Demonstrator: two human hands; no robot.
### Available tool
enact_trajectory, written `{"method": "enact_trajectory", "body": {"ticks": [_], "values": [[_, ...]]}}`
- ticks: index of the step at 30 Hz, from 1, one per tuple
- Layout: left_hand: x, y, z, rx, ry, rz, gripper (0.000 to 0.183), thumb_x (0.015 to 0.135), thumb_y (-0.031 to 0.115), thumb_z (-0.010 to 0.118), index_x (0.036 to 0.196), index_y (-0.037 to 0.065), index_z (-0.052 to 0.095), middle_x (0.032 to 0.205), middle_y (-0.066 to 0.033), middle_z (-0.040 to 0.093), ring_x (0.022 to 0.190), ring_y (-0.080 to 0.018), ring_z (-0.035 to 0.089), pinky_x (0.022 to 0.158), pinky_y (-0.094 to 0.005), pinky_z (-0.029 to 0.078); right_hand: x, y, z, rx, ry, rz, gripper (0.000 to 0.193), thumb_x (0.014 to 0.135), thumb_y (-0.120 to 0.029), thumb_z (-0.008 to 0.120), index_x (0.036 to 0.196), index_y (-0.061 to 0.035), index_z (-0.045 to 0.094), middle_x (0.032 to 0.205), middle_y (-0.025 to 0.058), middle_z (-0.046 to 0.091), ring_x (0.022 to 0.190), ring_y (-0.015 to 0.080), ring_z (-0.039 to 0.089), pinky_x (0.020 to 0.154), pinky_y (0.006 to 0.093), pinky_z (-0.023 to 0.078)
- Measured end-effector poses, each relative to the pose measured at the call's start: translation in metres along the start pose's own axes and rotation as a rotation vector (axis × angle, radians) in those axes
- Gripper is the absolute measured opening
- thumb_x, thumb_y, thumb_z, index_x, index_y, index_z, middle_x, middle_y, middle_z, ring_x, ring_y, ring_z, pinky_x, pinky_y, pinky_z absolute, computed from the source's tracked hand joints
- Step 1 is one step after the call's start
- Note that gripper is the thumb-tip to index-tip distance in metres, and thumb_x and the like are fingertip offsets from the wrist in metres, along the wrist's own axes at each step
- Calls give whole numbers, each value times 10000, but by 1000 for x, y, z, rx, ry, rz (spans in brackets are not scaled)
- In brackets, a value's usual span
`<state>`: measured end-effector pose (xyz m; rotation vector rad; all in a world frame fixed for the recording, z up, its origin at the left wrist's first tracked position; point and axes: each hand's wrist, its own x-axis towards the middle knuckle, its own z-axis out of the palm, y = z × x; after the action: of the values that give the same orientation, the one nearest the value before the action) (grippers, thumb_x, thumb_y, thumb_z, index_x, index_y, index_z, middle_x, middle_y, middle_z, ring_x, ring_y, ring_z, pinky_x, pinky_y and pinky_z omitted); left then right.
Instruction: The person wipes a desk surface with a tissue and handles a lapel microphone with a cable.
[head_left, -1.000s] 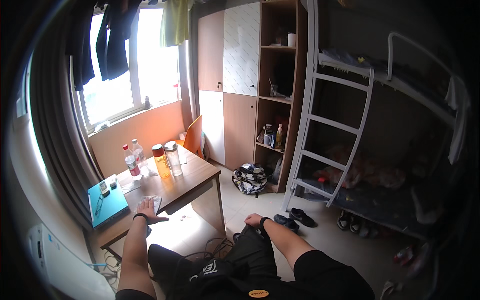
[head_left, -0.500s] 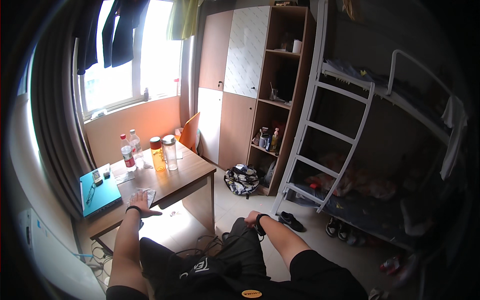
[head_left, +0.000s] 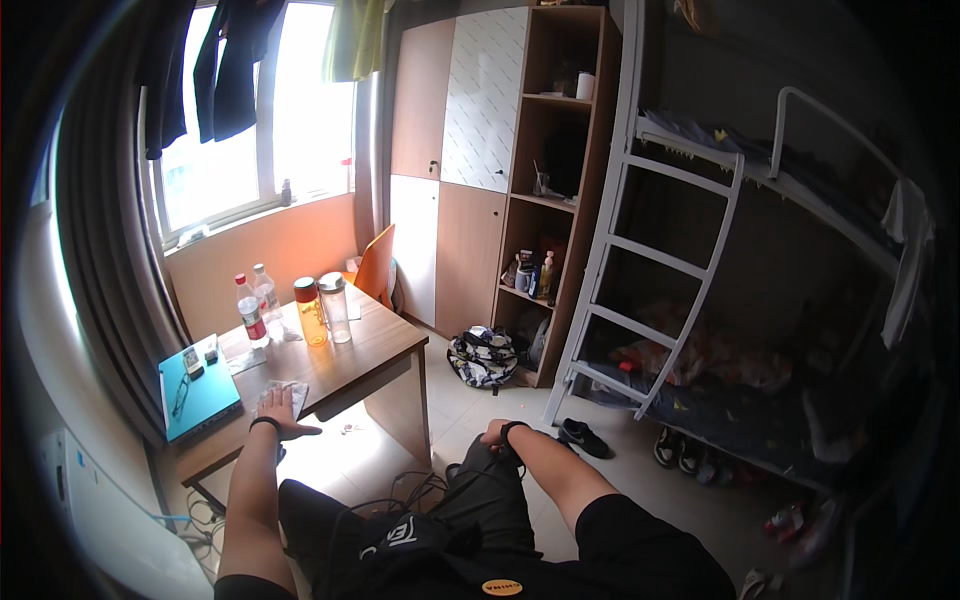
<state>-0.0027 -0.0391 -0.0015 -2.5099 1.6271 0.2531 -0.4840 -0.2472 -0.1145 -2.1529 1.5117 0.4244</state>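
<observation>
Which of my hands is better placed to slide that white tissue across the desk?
Probably your left hand: it lies palm-down at the tissue, while your right hand is off the desk, by your knee.

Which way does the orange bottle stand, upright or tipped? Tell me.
Upright: the orange bottle stands with its base on the table and its cap uppermost.

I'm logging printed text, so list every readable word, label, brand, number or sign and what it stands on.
White lettering on black clothing: wording withheld.
Orange oval patch with dark lettering: wording withheld.
Red-and-white label on clear bottle: too small to read.
Repeated marks on white cabinet door: too small to read.
</observation>
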Motion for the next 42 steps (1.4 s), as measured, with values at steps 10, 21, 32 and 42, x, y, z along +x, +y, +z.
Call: {"method": "enact_trajectory", "body": {"ticks": [10, 21, 32, 42], "values": [[4, 6, -3, -13, 2, 10, 1476, 564, 907, 648, 1595, 87, -18, 1667, -162, -37, 1541, -326, -17, 1238, -463, 40, 13, 0, 12, -108, 72, -105, 358, 792, -352, 616, 889, -38, 758, 850, 106, 750, 768, 235, 706, 758, 403, 549], [6, 12, -11, -13, 13, 25, 1471, 572, 893, 660, 1592, 68, -6, 1666, -169, -16, 1541, -328, -4, 1240, -460, 46, 17, -20, 14, -113, -108, -82, 446, 771, -369, 620, 1042, -42, 756, 1057, 167, 734, 965, 284, 701, 847, 391, 534], [-2, 5, -3, -38, -6, -1, 1472, 568, 894, 662, 1595, 90, -19, 1667, -161, -35, 1542, -321, -20, 1238, -462, 47, -7, -38, 13, -182, -135, -188, 484, 791, -365, 650, 1148, -47, 719, 1147, 180, 711, 1057, 291, 685, 883, 411, 529], [-5, 13, -11, -23, -5, 2, 1430, 603, 850, 682, 1593, 73, 2, 1667, -158, -22, 1542, -317, -1, 1241, -479, 59, 18, -24, 17, -107, -269, -343, 684, 775, -510, 683, 1222, 8, 665, 1163, 180, 704, 1077, 304, 663, 943, 393, 504]]}}
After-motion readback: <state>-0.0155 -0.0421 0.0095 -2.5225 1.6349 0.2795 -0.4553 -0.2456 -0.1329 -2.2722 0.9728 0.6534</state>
